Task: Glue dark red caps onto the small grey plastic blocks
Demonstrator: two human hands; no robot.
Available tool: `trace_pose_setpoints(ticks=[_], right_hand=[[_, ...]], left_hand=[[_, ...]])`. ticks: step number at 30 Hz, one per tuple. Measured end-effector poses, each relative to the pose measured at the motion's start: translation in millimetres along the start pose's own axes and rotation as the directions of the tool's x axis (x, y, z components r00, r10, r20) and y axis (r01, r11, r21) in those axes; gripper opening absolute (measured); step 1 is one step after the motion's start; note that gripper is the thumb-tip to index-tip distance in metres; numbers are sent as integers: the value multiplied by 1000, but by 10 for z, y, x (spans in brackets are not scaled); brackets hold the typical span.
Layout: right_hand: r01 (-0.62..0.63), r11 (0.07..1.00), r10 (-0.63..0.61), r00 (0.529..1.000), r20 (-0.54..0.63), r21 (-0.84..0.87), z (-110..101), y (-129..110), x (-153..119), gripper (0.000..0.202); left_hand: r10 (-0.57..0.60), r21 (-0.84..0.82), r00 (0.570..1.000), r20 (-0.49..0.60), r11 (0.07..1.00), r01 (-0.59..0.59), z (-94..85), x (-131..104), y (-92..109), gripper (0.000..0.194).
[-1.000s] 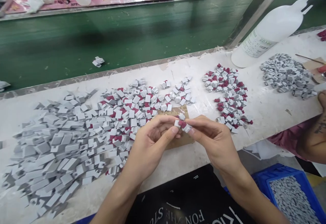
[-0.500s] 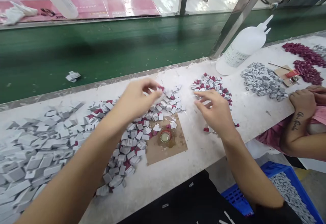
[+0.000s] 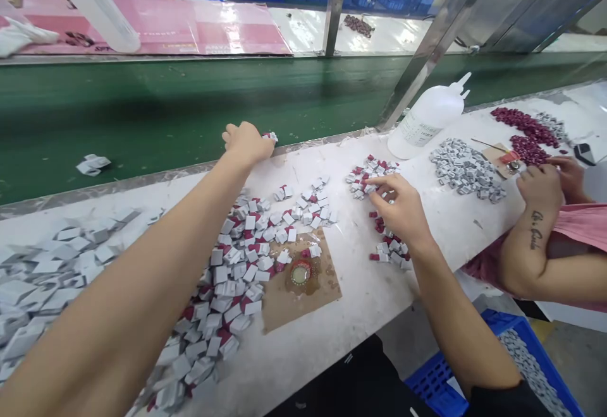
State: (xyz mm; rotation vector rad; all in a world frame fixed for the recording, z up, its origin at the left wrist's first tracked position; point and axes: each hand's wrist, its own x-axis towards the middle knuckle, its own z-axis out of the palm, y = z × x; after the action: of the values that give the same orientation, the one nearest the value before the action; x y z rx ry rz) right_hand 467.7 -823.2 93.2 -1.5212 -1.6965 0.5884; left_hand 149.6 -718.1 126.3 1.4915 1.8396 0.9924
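My left hand [image 3: 247,143] reaches over the near edge of the green belt [image 3: 180,104]. Small white and dark red pieces [image 3: 270,136] show at its fingers, which are curled round them. My right hand [image 3: 396,205] is above a pile of white and dark red pieces [image 3: 374,167]; thumb and forefinger are close together at the pile, and anything between them is too small to make out. Between my arms, a brown board [image 3: 303,303] bears a small round dish [image 3: 301,273] with wet patches around it. Grey-white and dark red pieces [image 3: 241,259] lie left of the board.
A white bottle [image 3: 422,123] stands right of a slanted metal post [image 3: 422,57]. Another person's forearm [image 3: 533,234] rests at the right, near grey pieces [image 3: 467,170]. A blue crate [image 3: 545,347] is below the table. White pieces [image 3: 93,165] lie on the belt.
My left hand has moved from above the pieces on the table up to the belt edge. My right hand's fingers have come down onto the pile. The camera view has shifted.
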Motion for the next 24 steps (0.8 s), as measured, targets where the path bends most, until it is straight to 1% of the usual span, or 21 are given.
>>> trace_pose_setpoints(ticks=[2, 3, 4, 5, 6, 8, 9, 10, 13, 14, 16, 17, 18, 19, 20, 21, 22, 23, 24], right_hand=[[-29, 996, 29, 1000, 7, 87, -7, -79, -107, 23], [-41, 990, 39, 999, 18, 134, -4, -139, -174, 22], [-50, 980, 45, 998, 32, 191, 2, -212, -249, 21], [-55, 965, 45, 998, 47, 256, 10, -298, -328, 20], [-59, 944, 41, 997, 62, 323, 19, -391, -410, 18], [-77, 892, 29, 993, 113, 445, 33, -585, -571, 16], [-93, 867, 21, 989, 149, 489, 38, -675, -648, 17], [-112, 847, 13, 981, 192, 520, 42, -754, -722, 18], [-178, 780, -18, 952, 306, 600, 65, -901, -932, 19], [-205, 762, -20, 941, 338, 615, 77, -916, -1000, 18], [-263, 744, -19, 911, 413, 614, 108, -905, -1129, 15], [-283, 750, -20, 893, 449, 597, 122, -882, -1188, 13], [-289, 767, -24, 880, 475, 573, 132, -851, -1243, 12], [-275, 791, -28, 876, 481, 547, 136, -815, -1290, 10], [-251, 818, -28, 882, 471, 518, 136, -775, -1330, 9], [-225, 843, -22, 893, 449, 489, 131, -734, -1361, 8], [-204, 864, -10, 907, 420, 460, 124, -695, -1383, 8], [-190, 879, 5, 921, 390, 438, 117, -660, -1398, 8], [-186, 888, 21, 930, 367, 421, 112, -632, -1406, 7]], left_hand=[[20, 0, 999, 29, 1000, -20, -68, -266, 150, 18], [35, -11, 997, 70, 999, -34, -94, -447, 226, 15], [53, -39, 990, 128, 998, -49, -113, -653, 295, 19], [83, -85, 975, 205, 994, -67, -127, -878, 353, 23], [127, -184, 941, 313, 980, -71, -137, -1111, 396, 27], [184, -353, 862, 472, 936, -7, -151, -1563, 435, 24], [183, -408, 847, 498, 912, 43, -158, -1766, 434, 20], [166, -447, 852, 497, 891, 87, -165, -1949, 423, 16], [57, -527, 916, 397, 831, 177, -194, -2381, 351, 11], [19, -551, 928, 372, 809, 204, -208, -2499, 318, 10], [-38, -577, 932, 361, 775, 256, -250, -2720, 240, 11], [-61, -559, 929, 364, 784, 271, -281, -2829, 192, 12], [-85, -514, 931, 355, 814, 270, -322, -2939, 136, 13], [-111, -440, 940, 322, 862, 252, -374, -3050, 71, 14], [-135, -336, 954, 268, 915, 224, -436, -3159, -5, 15], [-159, -212, 969, 188, 957, 198, -509, -3262, -92, 16], [-175, -79, 980, 89, 980, 182, -590, -3356, -191, 17], [-183, 54, 983, -13, 982, 183, -679, -3437, -298, 18], [-185, 177, 977, -109, 963, 202, -771, -3501, -410, 20]])
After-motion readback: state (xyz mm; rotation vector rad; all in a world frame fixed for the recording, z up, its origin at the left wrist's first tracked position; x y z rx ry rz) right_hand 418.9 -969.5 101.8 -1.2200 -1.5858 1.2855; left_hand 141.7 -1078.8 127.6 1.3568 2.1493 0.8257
